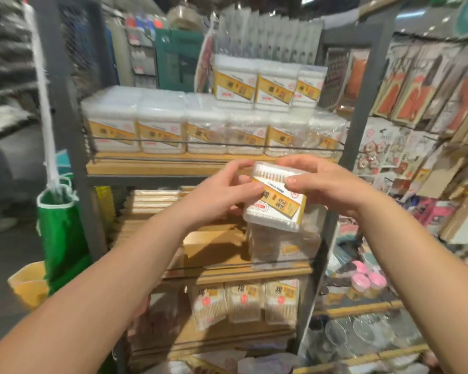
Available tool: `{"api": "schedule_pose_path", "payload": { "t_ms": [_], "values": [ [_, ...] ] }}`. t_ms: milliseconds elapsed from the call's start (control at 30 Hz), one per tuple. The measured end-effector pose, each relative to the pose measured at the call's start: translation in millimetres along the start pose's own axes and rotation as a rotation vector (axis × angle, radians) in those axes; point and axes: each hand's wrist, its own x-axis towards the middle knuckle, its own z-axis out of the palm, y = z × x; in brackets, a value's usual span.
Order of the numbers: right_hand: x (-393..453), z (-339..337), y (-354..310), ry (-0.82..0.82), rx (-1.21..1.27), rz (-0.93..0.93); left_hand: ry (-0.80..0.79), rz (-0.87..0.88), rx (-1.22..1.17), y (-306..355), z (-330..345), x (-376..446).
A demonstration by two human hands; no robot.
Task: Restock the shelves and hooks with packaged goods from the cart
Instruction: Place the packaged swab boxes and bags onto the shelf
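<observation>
Both hands grip one cotton swab box [277, 197] at frame centre: left hand [222, 188] fingers curled round its left edge, right hand [320, 182] pinching its top. It tilts, just below the stocked upper shelf [157, 167].

Both hands [270, 184] gripping cotton swab box [277, 203], stocked shelf [157, 167] behind

Glossy clear plastic swab box [274, 197], seemingly wooden shelf [157, 166], matt grey metal frame [65, 117]
</observation>
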Motion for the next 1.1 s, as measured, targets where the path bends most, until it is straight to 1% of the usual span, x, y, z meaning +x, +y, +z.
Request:
{"api": "schedule_pose_path", "payload": {
  "t_ms": [67, 167, 267, 367, 500, 567, 667, 733, 800, 867, 933, 1000, 1100],
  "values": [
    [5, 3, -21, 0.031, 0.005, -0.077, 0.063, 0.041, -0.001, 16, -13, -1],
    [14, 9, -40, 0.139, 0.09, -0.175, 0.18, 0.101, -0.015, 34, -28, -2],
    [24, 11, -52, 0.21, 0.13, -0.21, 0.263, 0.159, -0.015, 47, -37, 8],
    [32, 8, -53, 0.238, 0.169, -0.212, 0.304, 0.2, -0.004, 54, -38, 28],
    [35, -11, -50, 0.314, 0.177, -0.244, 0.294, 0.258, 0.098, 66, -28, 59],
    [32, -30, -54, 0.451, 0.118, -0.273, 0.341, 0.279, 0.136, 74, -26, 74],
    [36, -60, -55, 0.727, -0.005, -0.313, 0.452, 0.307, 0.145, 81, -31, 89],
    [47, -74, -51, 0.831, -0.07, -0.317, 0.511, 0.307, 0.154, 78, -35, 97],
    [58, -82, -46, 0.9, -0.155, -0.312, 0.587, 0.295, 0.225, 71, -36, 105],
    [70, -85, -42, 0.931, -0.234, -0.306, 0.652, 0.269, 0.266, 65, -37, 112],
    [81, -83, -40, 0.926, -0.288, -0.275, 0.669, 0.205, 0.265, 62, -37, 118],
    [91, -81, -37, 0.931, -0.284, -0.255, 0.653, 0.155, 0.293, 60, -35, 122],
    [101, -82, -35, 0.902, -0.221, -0.239, 0.625, 0.138, 0.302, 61, -34, 126]
  ]
}}
